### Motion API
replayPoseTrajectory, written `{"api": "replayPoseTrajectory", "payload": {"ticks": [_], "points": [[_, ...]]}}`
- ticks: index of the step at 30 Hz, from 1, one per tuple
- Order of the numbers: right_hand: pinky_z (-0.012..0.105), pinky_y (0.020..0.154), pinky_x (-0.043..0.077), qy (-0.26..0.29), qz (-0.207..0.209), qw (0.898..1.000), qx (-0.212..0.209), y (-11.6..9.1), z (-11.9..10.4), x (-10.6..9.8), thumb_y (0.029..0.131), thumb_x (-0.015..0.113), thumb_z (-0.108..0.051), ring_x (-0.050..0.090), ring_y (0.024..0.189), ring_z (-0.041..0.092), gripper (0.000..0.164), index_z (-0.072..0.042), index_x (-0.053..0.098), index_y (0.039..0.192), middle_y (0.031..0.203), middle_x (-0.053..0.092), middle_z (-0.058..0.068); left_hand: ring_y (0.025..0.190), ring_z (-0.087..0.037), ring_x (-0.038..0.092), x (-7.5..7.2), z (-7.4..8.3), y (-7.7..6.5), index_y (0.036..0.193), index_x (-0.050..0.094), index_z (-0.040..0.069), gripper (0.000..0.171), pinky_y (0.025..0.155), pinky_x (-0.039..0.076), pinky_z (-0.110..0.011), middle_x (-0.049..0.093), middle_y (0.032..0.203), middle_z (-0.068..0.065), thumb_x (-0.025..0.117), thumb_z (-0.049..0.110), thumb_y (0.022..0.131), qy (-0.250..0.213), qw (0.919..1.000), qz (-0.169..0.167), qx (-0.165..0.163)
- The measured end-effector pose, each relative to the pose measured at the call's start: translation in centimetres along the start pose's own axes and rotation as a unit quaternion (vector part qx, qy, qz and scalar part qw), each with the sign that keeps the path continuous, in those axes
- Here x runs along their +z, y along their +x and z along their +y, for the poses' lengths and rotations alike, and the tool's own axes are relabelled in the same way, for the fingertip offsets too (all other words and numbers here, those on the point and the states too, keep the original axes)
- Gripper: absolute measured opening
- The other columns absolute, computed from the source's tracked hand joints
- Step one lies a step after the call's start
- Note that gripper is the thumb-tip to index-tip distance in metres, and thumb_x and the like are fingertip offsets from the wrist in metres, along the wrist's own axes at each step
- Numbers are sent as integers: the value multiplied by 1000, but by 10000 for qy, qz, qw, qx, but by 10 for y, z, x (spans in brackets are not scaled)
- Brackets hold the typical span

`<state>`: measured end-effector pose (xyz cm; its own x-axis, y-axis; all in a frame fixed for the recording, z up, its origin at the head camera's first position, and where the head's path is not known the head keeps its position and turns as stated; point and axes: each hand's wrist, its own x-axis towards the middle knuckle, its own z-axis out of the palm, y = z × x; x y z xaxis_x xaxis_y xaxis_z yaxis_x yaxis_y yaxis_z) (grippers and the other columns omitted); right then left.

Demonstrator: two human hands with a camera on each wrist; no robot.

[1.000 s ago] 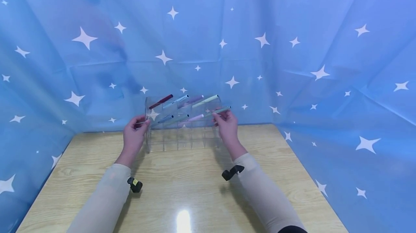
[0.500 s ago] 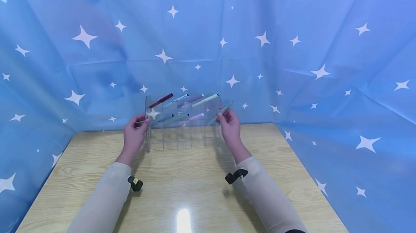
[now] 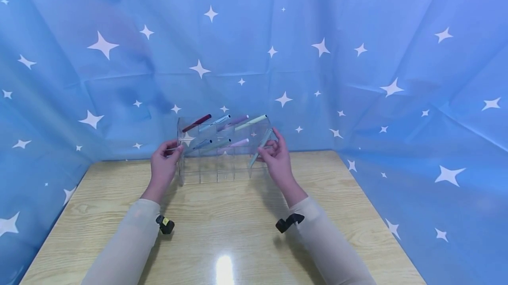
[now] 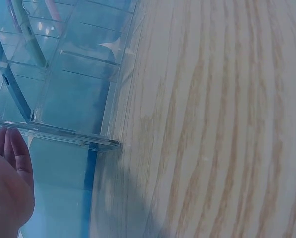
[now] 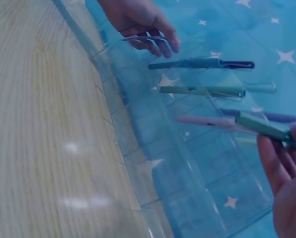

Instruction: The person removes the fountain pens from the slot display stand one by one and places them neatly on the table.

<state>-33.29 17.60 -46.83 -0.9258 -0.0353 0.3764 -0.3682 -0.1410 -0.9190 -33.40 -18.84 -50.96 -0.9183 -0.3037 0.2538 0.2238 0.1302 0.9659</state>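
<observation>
A clear plastic pen rack with several compartments stands at the back of the table. My left hand grips its left side panel between thumb and fingers. In my right hand a green pen is pinched, tilted steeply in front of the rack's right end. The upper tier bears a dark red pen, a light blue pen, a purple pen and a pale green pen. Below them lie a blue pen, a darker green pen and a pink pen.
The wooden table reaches forward to my sleeves. Right behind the rack hangs a blue curtain with white stars, which also closes off both sides. Each wrist wears a small black camera.
My right hand has turned the green pen from a flat slant to a steep one and shifted it slightly left and down. The left hand has stayed at the rack's side.
</observation>
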Motion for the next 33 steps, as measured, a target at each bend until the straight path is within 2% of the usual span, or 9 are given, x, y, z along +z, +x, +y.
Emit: {"api": "replayPoseTrajectory", "payload": {"ticks": [2, 6, 14, 22, 28, 31, 33], "points": [[48, 85, 67, 5, -100, 9999, 48, -3, 0, 2, 101, 73, 9, 72, 90, 15, 90, -22, 31, 174, 116, 60, 10, 107, -16, 62, 0, 0, 0, 138, 72, 3, 43, 82, 55, -17, 68, 119, -2, 78, 33, 107, 8, 10000, -14, 16], [46, 83, 68, 17, -250, 9995, 168, -9, 0, 9, 99, 74, 12, 73, 89, 15, 90, -27, 37, 172, 113, 61, 9, 107, -17, 62, 0, 0, 0, 137, 72, 2, 41, 82, 56, -17, 68, 121, -7, 78, 30, 107, -16, 10000, -43, 65], [45, 79, 69, 29, -691, 9962, 523, -23, 3, 28, 99, 75, 11, 72, 89, 15, 88, -22, 38, 172, 111, 62, 8, 108, -18, 62, -2, 0, 1, 137, 71, 2, 43, 81, 56, -18, 67, 123, -7, 77, 33, 108, -22, 10000, -95, -15], [47, 82, 68, -99, -1221, 9882, 922, -38, 12, 47, 100, 75, 9, 70, 93, 15, 87, -23, 38, 172, 113, 61, 8, 112, -29, 62, -3, 0, 2, 135, 71, 0, 45, 80, 56, -18, 68, 124, -9, 77, 35, 108, -4, 9999, -143, 9], [55, 86, 67, -533, -1567, 9791, 1179, -46, 19, 61, 99, 80, 1, 71, 94, 19, 88, -23, 38, 172, 113, 67, 13, 106, -20, 63, -3, 2, 2, 134, 72, 0, 45, 80, 56, -18, 68, 124, -9, 77, 36, 108, 102, 9999, -89, 37], [53, 86, 67, -616, -1781, 9736, 1290, -49, 24, 68, 100, 81, -1, 72, 95, 21, 87, -29, 39, 171, 116, 67, 14, 103, -18, 64, -2, 1, 3, 132, 73, 0, 42, 78, 55, -18, 69, 123, -9, 78, 34, 107, 128, 9999, -39, 95], [53, 85, 67, -598, -1878, 9711, 1346, -51, 28, 73, 100, 81, -1, 72, 94, 21, 87, -28, 39, 171, 116, 66, 14, 102, -17, 64, -2, 1, 3, 132, 73, 0, 42, 78, 56, -18, 69, 123, -9, 78, 33, 107, 132, 9999, -23, 88]]}}
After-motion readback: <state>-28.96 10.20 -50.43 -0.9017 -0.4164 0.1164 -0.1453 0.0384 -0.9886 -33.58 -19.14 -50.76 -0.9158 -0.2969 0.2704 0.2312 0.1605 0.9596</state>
